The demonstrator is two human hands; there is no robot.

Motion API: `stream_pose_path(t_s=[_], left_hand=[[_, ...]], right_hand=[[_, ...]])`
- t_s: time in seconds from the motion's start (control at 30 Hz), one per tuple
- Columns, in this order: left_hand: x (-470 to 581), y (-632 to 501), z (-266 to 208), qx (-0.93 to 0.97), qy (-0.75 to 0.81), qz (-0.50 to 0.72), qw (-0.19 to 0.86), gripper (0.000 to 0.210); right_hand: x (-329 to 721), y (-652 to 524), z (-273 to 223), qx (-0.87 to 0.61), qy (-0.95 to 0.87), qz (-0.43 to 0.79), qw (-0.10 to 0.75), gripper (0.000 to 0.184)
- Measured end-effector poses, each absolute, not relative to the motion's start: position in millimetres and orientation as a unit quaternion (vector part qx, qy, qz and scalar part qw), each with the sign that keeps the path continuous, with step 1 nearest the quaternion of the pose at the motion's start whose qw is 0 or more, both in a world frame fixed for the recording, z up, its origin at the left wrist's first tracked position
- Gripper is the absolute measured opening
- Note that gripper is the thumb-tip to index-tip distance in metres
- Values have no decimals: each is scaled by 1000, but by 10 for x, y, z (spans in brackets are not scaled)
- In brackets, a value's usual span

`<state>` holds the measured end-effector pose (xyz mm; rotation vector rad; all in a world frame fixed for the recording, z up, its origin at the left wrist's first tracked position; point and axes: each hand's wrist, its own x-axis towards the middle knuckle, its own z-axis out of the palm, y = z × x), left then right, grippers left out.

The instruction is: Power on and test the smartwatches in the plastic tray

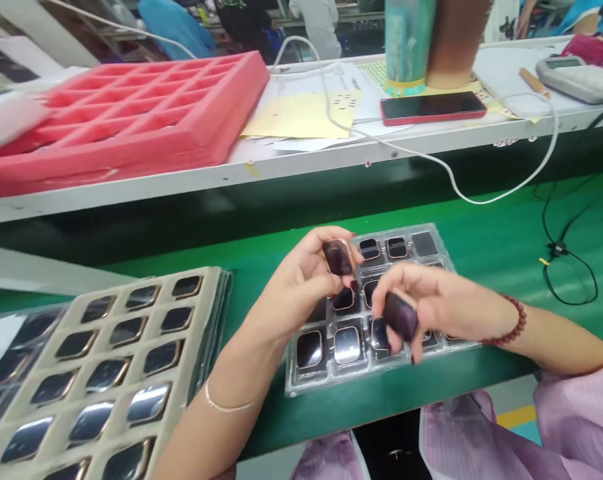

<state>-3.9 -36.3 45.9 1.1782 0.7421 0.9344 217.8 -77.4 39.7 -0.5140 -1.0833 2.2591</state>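
My left hand grips a smartwatch with a dark screen and a gold-coloured rim, above the far left part of a clear plastic tray. In my right hand is another smartwatch, blurred, held between thumb and fingers over the tray's near half. Under both hands, the tray's pockets hold several more watches, such as one at the near left corner. A far right pocket shows no watch. Part of the tray is covered by my hands.
To the left stands a beige tray filled with rows of smartwatches, stacked on clear trays. On the white shelf lie a pink foam tray, papers, a phone and a calculator. A white cable droops over its edge. Black cable lies right.
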Motion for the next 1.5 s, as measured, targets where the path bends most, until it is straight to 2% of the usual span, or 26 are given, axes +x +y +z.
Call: stream_pose_path(t_s=[0.17, 0.27, 0.4, 0.53, 0.63, 0.7, 0.77, 0.87, 1.03, 1.2, 1.27, 1.37, 1.5], left_hand=[[152, -129, 151, 519, 400, 335, 676, 49], [176, -144, 93, 535, 395, 315, 678, 48], [163, -164, 120, 535, 404, 317, 671, 46], [170, -166, 128, 534, 416, 324, 661, 46], [174, -162, 110, 534, 423, 344, 647, 47], [168, -154, 109, 537, 422, 368, 631, 43], [159, -150, 127, 543, 421, 386, 616, 39], [146, -162, 169, 556, 415, 387, 608, 37], [132, -204, 186, 575, 394, 383, 606, 40], [133, -212, 153, 589, 387, 374, 603, 31], [140, -210, 163, 586, 390, 378, 601, 30], [105, -245, 260, 565, 372, 373, 635, 33], [-110, -459, 526, 531, 235, 336, 742, 60]], right_hand=[[2163, -1132, 633, -145, -369, 889, 228, 64], [2252, -1167, 795, -181, -363, 891, 206, 58], [2265, -1214, 861, -184, -364, 884, 228, 56], [2194, -1177, 675, -144, -373, 874, 276, 63], [2231, -900, 463, -174, -401, 838, 327, 52], [2292, -626, 328, -253, -441, 766, 393, 44], [2348, -373, 216, -313, -462, 715, 421, 40], [2391, -169, 112, -369, -516, 660, 404, 37], [2393, -204, 108, -355, -576, 624, 390, 41], [2391, -238, 110, -336, -596, 609, 400, 26], [2385, -229, 108, -333, -599, 611, 396, 26], [2394, -247, 182, -303, -584, 642, 393, 36], [2531, -500, 492, -255, -571, 677, 389, 73]])
